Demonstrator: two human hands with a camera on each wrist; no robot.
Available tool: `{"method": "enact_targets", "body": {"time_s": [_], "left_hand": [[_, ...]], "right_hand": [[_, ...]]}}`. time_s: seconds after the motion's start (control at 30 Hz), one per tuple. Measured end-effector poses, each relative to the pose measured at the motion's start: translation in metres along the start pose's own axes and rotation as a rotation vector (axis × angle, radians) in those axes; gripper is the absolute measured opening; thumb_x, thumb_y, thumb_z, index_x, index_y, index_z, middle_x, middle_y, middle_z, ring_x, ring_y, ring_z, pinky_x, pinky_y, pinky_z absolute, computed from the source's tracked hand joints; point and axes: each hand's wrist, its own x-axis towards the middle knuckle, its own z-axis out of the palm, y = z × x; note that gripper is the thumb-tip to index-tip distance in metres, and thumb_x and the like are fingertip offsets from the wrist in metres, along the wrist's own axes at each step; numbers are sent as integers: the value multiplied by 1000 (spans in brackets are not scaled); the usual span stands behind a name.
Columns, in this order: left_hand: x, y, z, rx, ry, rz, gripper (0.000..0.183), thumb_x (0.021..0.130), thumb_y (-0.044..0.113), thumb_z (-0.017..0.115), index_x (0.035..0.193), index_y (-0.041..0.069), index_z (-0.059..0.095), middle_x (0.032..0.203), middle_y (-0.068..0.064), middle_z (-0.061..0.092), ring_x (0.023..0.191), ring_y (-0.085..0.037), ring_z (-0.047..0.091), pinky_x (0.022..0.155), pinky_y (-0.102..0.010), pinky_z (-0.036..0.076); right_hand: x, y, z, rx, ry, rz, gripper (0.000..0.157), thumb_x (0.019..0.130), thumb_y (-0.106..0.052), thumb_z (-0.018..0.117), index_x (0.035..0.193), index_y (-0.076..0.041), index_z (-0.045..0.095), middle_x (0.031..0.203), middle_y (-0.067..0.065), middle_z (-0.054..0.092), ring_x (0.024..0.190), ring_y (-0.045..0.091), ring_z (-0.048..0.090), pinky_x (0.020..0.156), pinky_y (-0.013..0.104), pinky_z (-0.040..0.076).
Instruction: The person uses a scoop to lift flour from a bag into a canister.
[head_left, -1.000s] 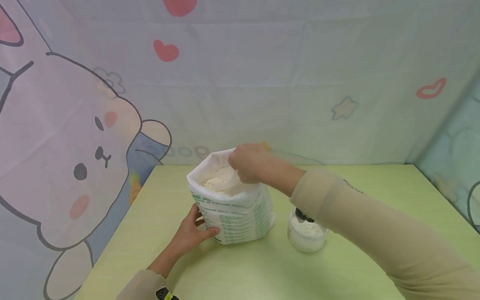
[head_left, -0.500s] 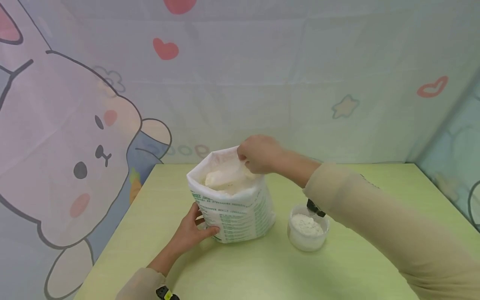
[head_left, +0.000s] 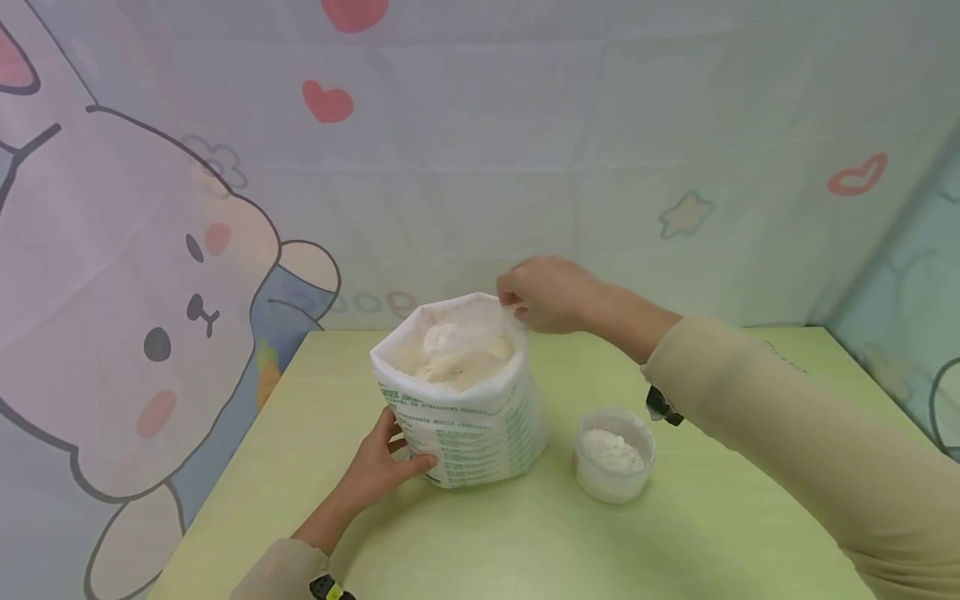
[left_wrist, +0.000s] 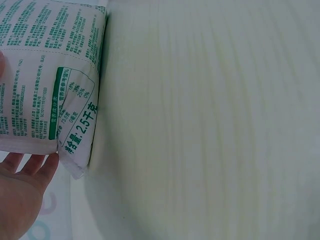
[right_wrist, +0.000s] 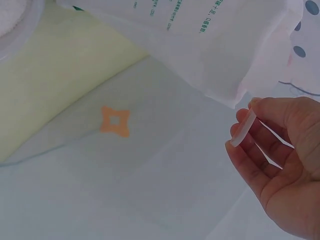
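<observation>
A white bag (head_left: 480,446) with green print stands open-topped on the table, with pale flour (head_left: 453,368) inside. My left hand (head_left: 377,468) grips its lower left side, thumb on the front and fingers round the edge. Above the bag's right rim, my right hand (head_left: 553,294) pinches the end of a translucent white scoop; the scoop's handle (right_wrist: 244,129) shows between thumb and fingers in the right wrist view. The scoop's other end reaches into the bag mouth and bears a heap of flour. A clear round tub (head_left: 613,485) of white flour stands right of the bag.
The light green table (head_left: 480,550) ends just behind the bag. Behind it hangs a pale cloth backdrop (head_left: 480,200) printed with a large cartoon bear, hearts and a star. Each wrist carries a strapped-on dark device.
My right hand has risen and moved right, drawing the scoop up so more of the bag's inside shows. The right sleeve no longer covers the tub. My left hand keeps its place on the bag.
</observation>
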Motion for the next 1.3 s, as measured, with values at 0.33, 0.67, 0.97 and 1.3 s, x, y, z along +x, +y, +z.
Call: {"method": "enact_targets", "body": {"time_s": [0.33, 0.67, 0.97, 1.3], "left_hand": [[-1, -1, -1, -3, 9, 7, 71, 75, 16, 77, 132, 15, 33, 130, -8, 45, 125, -33, 40, 103, -47, 39], [-1, -1, -2, -10, 7, -2, 70, 75, 16, 77, 131, 15, 34, 130, -8, 45, 126, -34, 39, 104, -47, 38], [0, -1, -1, -7, 7, 1, 70, 75, 16, 77, 130, 15, 35, 129, -7, 46, 125, -32, 40, 104, -46, 38], [2, -1, -1, -11, 6, -6, 72, 75, 15, 77, 132, 15, 34, 129, -7, 45, 125, -32, 40, 103, -46, 39]], "right_hand": [[-8, 7, -1, 38, 38, -45, 7, 85, -2, 57, 90, -6, 59, 83, 4, 57, 76, 20, 50, 69, 31, 46], [-14, 10, -3, 26, 38, -32, 10, 85, -4, 59, 95, -6, 61, 91, 6, 61, 82, 21, 55, 75, 34, 50], [-21, 23, -2, 31, 58, -27, 11, 86, -6, 61, 96, -9, 61, 93, 3, 61, 84, 20, 56, 75, 34, 51], [-34, 41, -4, 6, 88, -23, 11, 85, -5, 61, 96, -8, 61, 95, 5, 62, 87, 23, 58, 77, 38, 52]]}}
